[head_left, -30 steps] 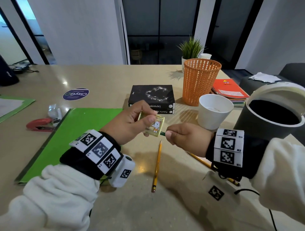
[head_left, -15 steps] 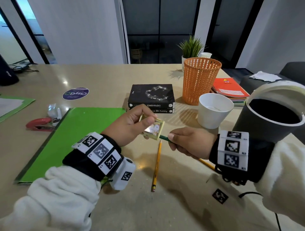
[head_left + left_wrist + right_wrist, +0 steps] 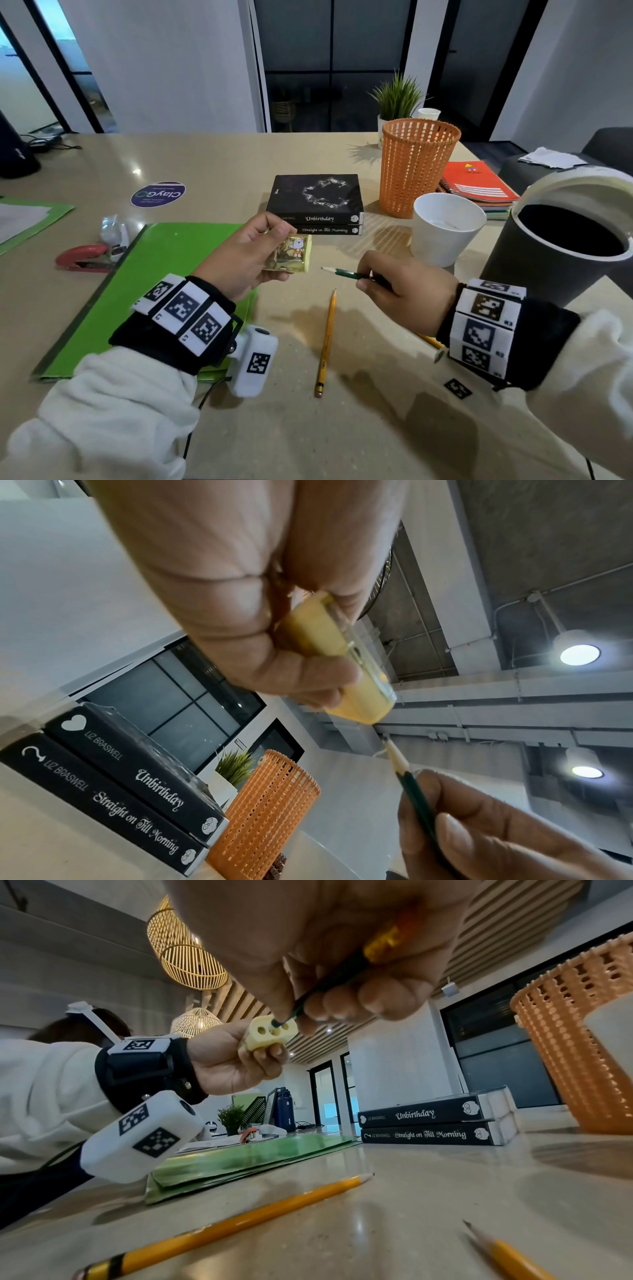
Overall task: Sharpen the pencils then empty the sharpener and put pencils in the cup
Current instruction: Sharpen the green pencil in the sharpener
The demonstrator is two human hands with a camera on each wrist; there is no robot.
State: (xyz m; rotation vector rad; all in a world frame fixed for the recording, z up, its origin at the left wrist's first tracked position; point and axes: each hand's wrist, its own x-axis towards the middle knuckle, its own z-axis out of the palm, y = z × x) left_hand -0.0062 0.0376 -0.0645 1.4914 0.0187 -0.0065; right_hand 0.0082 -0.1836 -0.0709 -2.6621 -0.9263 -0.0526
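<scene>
My left hand (image 3: pixel 246 253) grips a small yellow sharpener (image 3: pixel 291 254) with a cartoon sticker, held above the table; its holes (image 3: pixel 270 1030) face the right hand. My right hand (image 3: pixel 404 291) pinches a dark green pencil (image 3: pixel 346 273), whose sharpened tip points left, a short gap away from the sharpener (image 3: pixel 346 666). A yellow pencil (image 3: pixel 327 341) lies on the table between the hands, tip pointing away. A second yellow pencil (image 3: pixel 507 1253) lies under my right wrist. The white cup (image 3: pixel 445 229) stands right of centre.
A dark round bin (image 3: pixel 555 246) with an open top stands at the right. An orange mesh basket (image 3: pixel 416 168) and two stacked black books (image 3: pixel 315 202) sit behind the hands. A green folder (image 3: pixel 137 284) and red stapler (image 3: pixel 82 257) lie left.
The green pencil has come out of the sharpener: my right hand drew it back to the right, and its sharpened tip now shows. The left hand tilted the sharpener slightly.
</scene>
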